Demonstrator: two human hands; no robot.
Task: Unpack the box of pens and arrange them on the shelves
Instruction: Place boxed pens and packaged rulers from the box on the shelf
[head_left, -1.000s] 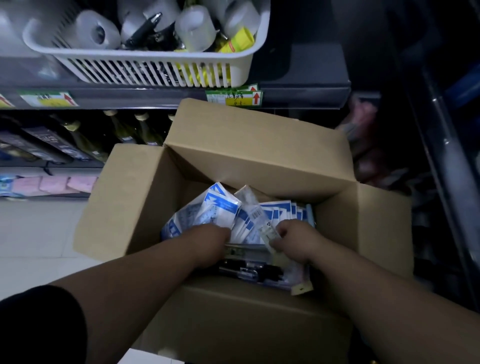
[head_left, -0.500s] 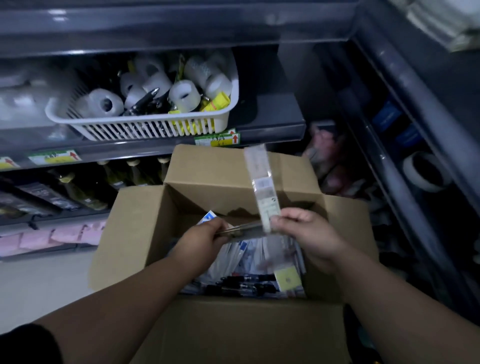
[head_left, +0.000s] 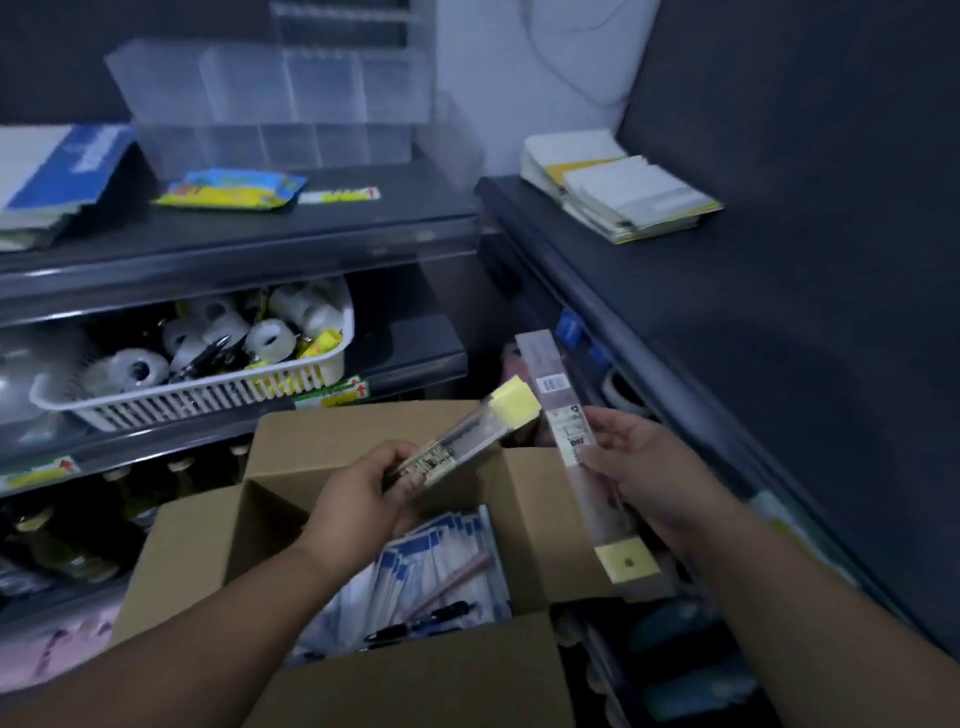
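Brown cardboard box (head_left: 524, 519), flaps open, at the foot of the dark grey shelves (head_left: 311, 228). Above its far rim, two packs held clear of the contents. Left hand (head_left: 363, 499) curled round the lower end of a slim clear plastic pen pack with a pale yellow header card (head_left: 467, 441), tilted up toward the far right corner. Right hand (head_left: 649, 478) holding a long clear plastic pack with a white barcode label (head_left: 571, 441) over the box's right wall, thumb on the front, fingers behind, yellow tab end lowest.

Likely trouble: glossy film gripped at one end only, so the left pack may lever out and drop back in. May also slide from the right hand into the gap between the box's right wall and the side shelving. Upper ends close together, so could knock in turning. Dim light and blur, so a wrong shelf spot seems possible.

Count: two hands, two packs in hand, one box. Inside, blue-and-white flat packets (head_left: 431, 561) overlapping, too many to number; loose black pens (head_left: 415, 623) at the near edge, at least two; one pink pen (head_left: 452, 577). On the middle shelf, one white slatted plastic basket (head_left: 208, 400) of tape rolls, number unclear.
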